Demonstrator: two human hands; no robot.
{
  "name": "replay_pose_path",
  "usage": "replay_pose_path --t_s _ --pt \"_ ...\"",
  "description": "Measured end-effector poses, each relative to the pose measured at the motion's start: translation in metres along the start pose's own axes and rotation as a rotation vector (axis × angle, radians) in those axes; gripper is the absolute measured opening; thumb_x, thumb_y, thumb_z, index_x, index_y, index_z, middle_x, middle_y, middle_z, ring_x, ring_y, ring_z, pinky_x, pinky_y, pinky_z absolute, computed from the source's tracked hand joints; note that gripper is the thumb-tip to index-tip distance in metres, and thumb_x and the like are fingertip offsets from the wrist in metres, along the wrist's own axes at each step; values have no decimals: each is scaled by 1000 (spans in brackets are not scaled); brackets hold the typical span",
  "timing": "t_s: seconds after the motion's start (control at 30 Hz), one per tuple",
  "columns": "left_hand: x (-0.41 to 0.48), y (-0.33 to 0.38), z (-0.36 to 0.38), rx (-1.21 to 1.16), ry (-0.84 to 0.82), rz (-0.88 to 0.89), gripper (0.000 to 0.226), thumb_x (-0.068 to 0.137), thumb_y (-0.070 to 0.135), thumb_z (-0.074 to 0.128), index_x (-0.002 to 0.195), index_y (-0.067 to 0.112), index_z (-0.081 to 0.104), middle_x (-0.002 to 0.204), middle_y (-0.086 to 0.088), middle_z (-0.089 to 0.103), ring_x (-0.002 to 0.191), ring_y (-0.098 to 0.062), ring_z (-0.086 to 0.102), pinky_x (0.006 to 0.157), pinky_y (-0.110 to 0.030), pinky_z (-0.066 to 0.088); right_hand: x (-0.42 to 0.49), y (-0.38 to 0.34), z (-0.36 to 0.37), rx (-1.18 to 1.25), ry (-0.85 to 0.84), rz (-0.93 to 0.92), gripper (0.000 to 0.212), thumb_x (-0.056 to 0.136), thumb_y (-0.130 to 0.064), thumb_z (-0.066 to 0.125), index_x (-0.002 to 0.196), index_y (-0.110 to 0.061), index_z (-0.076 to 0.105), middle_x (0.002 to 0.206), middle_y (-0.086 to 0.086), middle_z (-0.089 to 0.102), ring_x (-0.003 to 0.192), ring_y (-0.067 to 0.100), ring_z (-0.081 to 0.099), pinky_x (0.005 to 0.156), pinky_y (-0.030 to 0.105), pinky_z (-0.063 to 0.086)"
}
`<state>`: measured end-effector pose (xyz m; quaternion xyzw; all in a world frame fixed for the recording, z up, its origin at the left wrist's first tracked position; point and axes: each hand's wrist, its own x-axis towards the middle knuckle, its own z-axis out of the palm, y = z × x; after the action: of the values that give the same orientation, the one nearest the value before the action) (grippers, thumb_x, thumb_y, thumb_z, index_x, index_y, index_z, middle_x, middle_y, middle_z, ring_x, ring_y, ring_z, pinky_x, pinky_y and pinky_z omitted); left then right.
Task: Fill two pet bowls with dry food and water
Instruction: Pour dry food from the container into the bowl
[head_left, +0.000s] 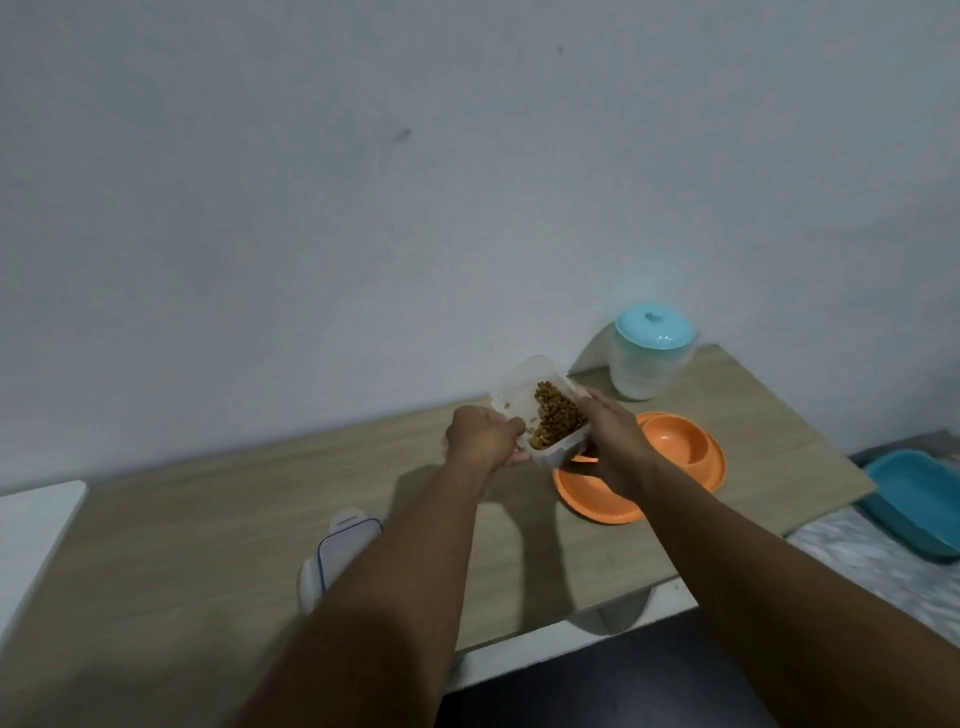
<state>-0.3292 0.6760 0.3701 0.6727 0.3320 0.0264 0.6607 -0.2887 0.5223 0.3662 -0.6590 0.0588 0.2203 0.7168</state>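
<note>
Head view: the left hand (485, 436) and right hand (615, 441) curl their fingers round a tilted clear container (524, 384) of dry food (558, 418), at its 9 and 3 o'clock sides. The orange double bowl (691, 452) lies just below, toward 4 o'clock.

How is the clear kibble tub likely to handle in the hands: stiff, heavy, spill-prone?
The clear kibble tub is probably stiff: its walls hold shape between the left hand and right hand. Likely light, being only partly filled. Lidless and tilted, its loose kibble could shift and spill suddenly.
</note>
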Motion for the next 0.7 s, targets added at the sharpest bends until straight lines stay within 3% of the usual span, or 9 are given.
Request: replay_pose_path --t_s 0.17,0.27,0.37,0.43,0.5,0.6,0.7 --pt "1 8 60 30 -166 12 8 84 11 73 87 6 68 94 -23 74 75 -29 74 72 -41 64 9 -13 -62 22 166 -66 26 102 -39 49 114 -23 66 109 8 70 97 32 68 66 43 59" --pt "5 -6 80 215 -178 94 7 77 21 71 84 21 70 90 -2 73 87 -22 70 89 -39 59 17 -15 -101 -2 237 -61 22 102 -37 50 101 -24 68 103 9 70 93 31 68 65 43 59" --pt "10 -38 85 628 -260 187 55 68 34 74 121 23 65 115 2 67 110 -22 63 97 -32 51 26 -14 -138 -100 266 -39 22 99 -41 54 93 -26 69 101 6 70 94 29 68 72 48 61" --pt "22 -65 89 735 -283 253 81 48 51 74 125 30 59 122 -1 66 110 -24 64 96 -42 54 34 -12 -160 -173 277 -55 26 96 -47 58 92 -25 72 98 6 73 93 29 70 77 53 61" --pt "35 -93 97 790 -259 282 97 43 60 73 133 33 52 133 0 59 119 -23 59 98 -45 51 43 -10 -178 -241 276 -76 30 91 -52 62 93 -24 74 96 5 75 93 28 71 78 54 61" --pt "31 -102 110 832 -191 310 105 43 64 71 140 33 45 139 2 53 125 -22 54 101 -43 48 56 -10 -193 -348 253 -102 38 84 -60 64 94 -26 76 95 1 76 93 25 71 76 50 62" --pt "28 -106 118 809 -138 321 103 48 67 74 140 34 44 139 4 54 126 -21 54 100 -44 48 67 -11 -196 -505 233 -180 48 78 -69 60 97 -28 77 98 -4 75 95 21 70 83 47 61"
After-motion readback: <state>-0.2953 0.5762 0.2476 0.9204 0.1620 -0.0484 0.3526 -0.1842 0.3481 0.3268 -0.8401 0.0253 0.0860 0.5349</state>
